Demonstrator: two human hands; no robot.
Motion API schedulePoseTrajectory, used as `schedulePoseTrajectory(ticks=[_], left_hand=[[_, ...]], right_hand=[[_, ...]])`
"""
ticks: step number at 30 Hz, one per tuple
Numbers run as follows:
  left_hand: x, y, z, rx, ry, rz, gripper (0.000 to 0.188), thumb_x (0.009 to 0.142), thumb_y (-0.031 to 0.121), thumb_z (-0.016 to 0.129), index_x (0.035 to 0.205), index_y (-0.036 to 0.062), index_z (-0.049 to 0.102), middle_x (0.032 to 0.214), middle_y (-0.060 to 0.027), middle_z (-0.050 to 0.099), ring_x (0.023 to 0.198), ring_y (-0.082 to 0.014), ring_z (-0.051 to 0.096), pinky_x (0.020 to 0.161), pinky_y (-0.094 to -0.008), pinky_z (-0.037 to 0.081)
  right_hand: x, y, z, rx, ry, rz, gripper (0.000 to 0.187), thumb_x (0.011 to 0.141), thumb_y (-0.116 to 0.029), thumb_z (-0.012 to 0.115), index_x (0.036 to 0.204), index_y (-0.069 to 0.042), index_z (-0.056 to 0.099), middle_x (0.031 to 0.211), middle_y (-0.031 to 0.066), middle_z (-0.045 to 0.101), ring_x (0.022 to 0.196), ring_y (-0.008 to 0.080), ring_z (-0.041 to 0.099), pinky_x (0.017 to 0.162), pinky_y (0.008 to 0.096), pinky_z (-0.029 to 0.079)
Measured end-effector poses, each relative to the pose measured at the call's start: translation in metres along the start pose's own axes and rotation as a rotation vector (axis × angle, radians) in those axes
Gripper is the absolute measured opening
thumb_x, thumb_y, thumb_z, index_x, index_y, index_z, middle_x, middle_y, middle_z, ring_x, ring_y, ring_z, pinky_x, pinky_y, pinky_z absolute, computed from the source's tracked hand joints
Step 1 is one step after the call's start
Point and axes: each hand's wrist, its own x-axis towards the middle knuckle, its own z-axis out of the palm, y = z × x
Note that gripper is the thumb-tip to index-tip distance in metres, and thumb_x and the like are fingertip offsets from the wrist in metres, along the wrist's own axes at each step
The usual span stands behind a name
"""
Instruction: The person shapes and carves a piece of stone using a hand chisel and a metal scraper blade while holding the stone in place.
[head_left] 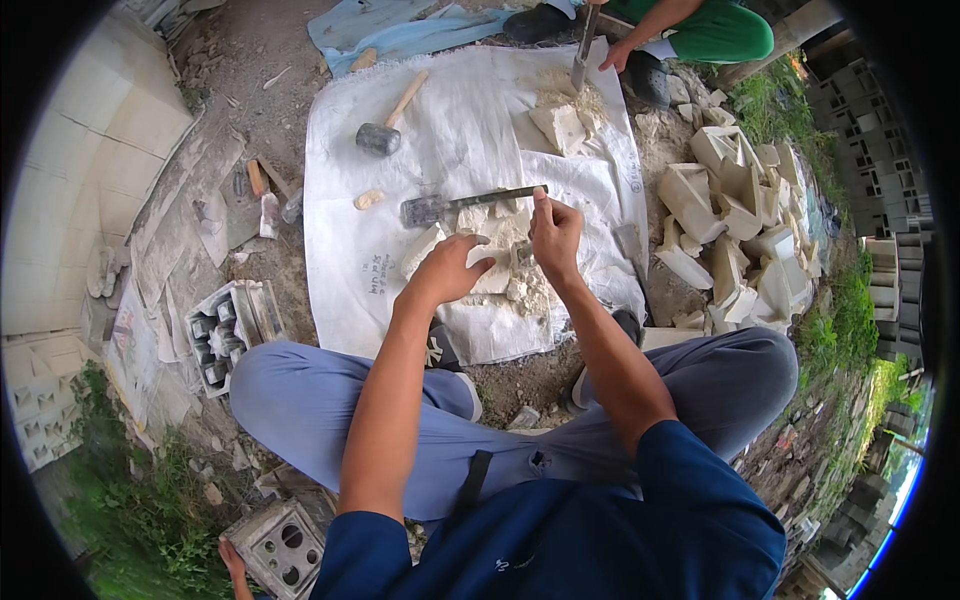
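My right hand [556, 235] is closed at the end of the black handle of a mallet [425, 210]. Its dark grey head points left, over the white sheet. My left hand [447, 268] is open, thumb and fingers apart, over a pale plaster-like chunk [490, 277]. Whether it presses on the chunk is hard to tell. Broken pieces and crumbs [528, 292] of the same material lie between and beyond my hands. A small greyish piece beside my right hand is too unclear to name.
The white sheet [345, 270] also carries a wooden-handled mallet [380, 138] and a pale lump [369, 199]. At the far right, a co-worker's hand [616, 55] is near an upright flat-bladed tool [582, 65]. Broken pale blocks [735, 195] are heaped right; a grey mould-like block [215, 335] stands left.
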Motion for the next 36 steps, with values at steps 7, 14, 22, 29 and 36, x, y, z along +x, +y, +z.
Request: schedulePoseTrajectory(ticks=[7, 14, 22, 29, 36], left_hand=[[-0.013, 0.001, -0.013, 0.001, 0.052, 0.009, 0.044, 0.096, 0.036, 0.067, 0.129, 0.0088, 0.064, 0.132, -0.0191, 0.064, 0.125, -0.0379, 0.058, 0.105, -0.0432, 0.047], [-0.003, -0.003, 0.001, 0.008, 0.032, 0.035, 0.043, 0.096, 0.036, 0.067, 0.129, 0.0085, 0.065, 0.13, -0.0193, 0.065, 0.124, -0.0372, 0.059, 0.104, -0.0426, 0.047], [-0.011, -0.006, -0.006, 0.043, 0.114, 0.058, 0.041, 0.096, 0.036, 0.067, 0.128, 0.0092, 0.066, 0.129, -0.0197, 0.065, 0.122, -0.0374, 0.06, 0.104, -0.0428, 0.047], [0.0, -0.001, -0.007, -0.033, -0.033, -0.013, 0.047, 0.094, 0.036, 0.068, 0.128, 0.0045, 0.065, 0.135, -0.0194, 0.061, 0.127, -0.0355, 0.057, 0.107, -0.0423, 0.045], [-0.01, -0.005, -0.011, -0.023, 0.033, -0.024, 0.048, 0.095, 0.04, 0.067, 0.129, 0.0058, 0.064, 0.134, -0.0189, 0.063, 0.127, -0.0356, 0.057, 0.106, -0.0426, 0.046]], right_hand=[[-0.001, -0.055, 0.009, 0.056, 0.026, -0.045, 0.053, 0.106, -0.029, 0.057, 0.059, -0.006, 0.046, 0.052, -0.0057, 0.039, 0.047, 0.004, 0.033, 0.044, 0.0273, 0.025], [-0.007, 0.002, 0.0, 0.013, 0.027, -0.02, 0.055, 0.105, -0.028, 0.057, 0.061, -0.001, 0.041, 0.056, -0.0059, 0.034, 0.056, 0.0051, 0.029, 0.049, 0.0311, 0.022], [0.005, -0.043, 0.005, 0.072, 0.0, -0.071, 0.053, 0.106, -0.029, 0.056, 0.06, -0.007, 0.043, 0.053, -0.0059, 0.038, 0.048, 0.004, 0.033, 0.044, 0.0266, 0.026], [-0.006, -0.003, 0.0, 0.048, -0.054, -0.004, 0.054, 0.105, -0.029, 0.058, 0.06, -0.005, 0.042, 0.055, -0.0069, 0.036, 0.053, 0.0039, 0.029, 0.047, 0.029, 0.021], [0.005, -0.058, 0.004, 0.081, -0.07, -0.066, 0.055, 0.107, -0.031, 0.055, 0.059, -0.008, 0.043, 0.053, -0.0066, 0.037, 0.048, 0.0034, 0.03, 0.044, 0.0271, 0.022]])
